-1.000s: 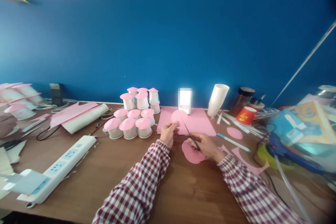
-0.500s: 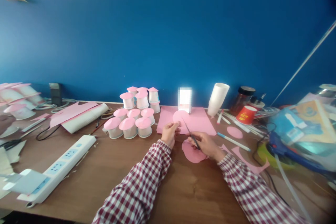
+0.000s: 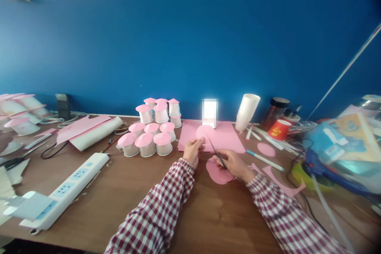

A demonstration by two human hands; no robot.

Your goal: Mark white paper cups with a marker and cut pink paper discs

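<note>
left hand [image 3: 193,151] grip pinching pink disc [image 3: 204,133], right hand [image 3: 235,163] grip closed round scissors [image 3: 216,152], handles hidden

Soft, even light fills the scene, leaving only faint shadows on the table [image 3: 208,214] under the sleeves. The left hand [image 3: 193,150], the pink circle [image 3: 204,131] it pinches and the scissors [image 3: 216,151] in the right hand [image 3: 233,163] stay fairly sharp. Far right of that hand, clutter [image 3: 336,147] smears into blur. Beyond the left hand, a pixelated white card [image 3: 210,113] glares.
</note>
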